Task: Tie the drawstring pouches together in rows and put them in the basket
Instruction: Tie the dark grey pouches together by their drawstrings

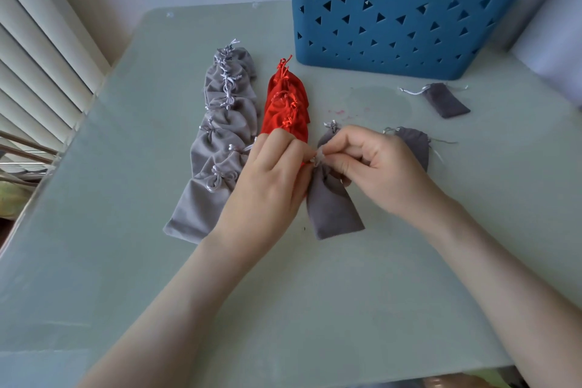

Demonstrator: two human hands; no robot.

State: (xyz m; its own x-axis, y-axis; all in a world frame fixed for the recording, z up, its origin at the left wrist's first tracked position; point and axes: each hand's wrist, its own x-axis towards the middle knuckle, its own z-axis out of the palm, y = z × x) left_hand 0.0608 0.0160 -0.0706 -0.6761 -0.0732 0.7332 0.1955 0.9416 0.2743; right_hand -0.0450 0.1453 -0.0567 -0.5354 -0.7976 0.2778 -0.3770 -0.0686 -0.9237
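Working at the middle of the bench (283, 293), both hands brought together over a dark grey pouch (333, 208). With the left hand (271, 179): pinching the pale drawstring (316, 158) at the pouch's gathered neck between thumb and forefinger, the other fingers stretched forward across the near end of the red row (285, 107). With the right hand (378, 167): fingers curled, pinching the same knot of cord from the other side.

Flat on the bench below the hands, that pouch, closed bottom toward the near edge. Just beyond the knot, a second dark grey pouch (326, 138), gathered neck pointing to the far edge; the join between the two hidden by the fingers. Just behind the right hand and partly covered by it, a third dark grey pouch (415, 145). Farther toward the far right corner, lying alone and apart, a fourth dark grey pouch (445, 101).

Left of the hands, two tied rows side by side, running from near to far: a long light grey row (220, 135), knotted down its length with pale cord, and next to it the shorter red row, tied with red cord.

At the far right corner, standing upright, a blue basket (409, 16) with triangular cut-outs in its wall; inside not visible. Between basket and hands, a few pink specks (341, 112) on the bench. Beyond the left edge, white blinds (37, 57).
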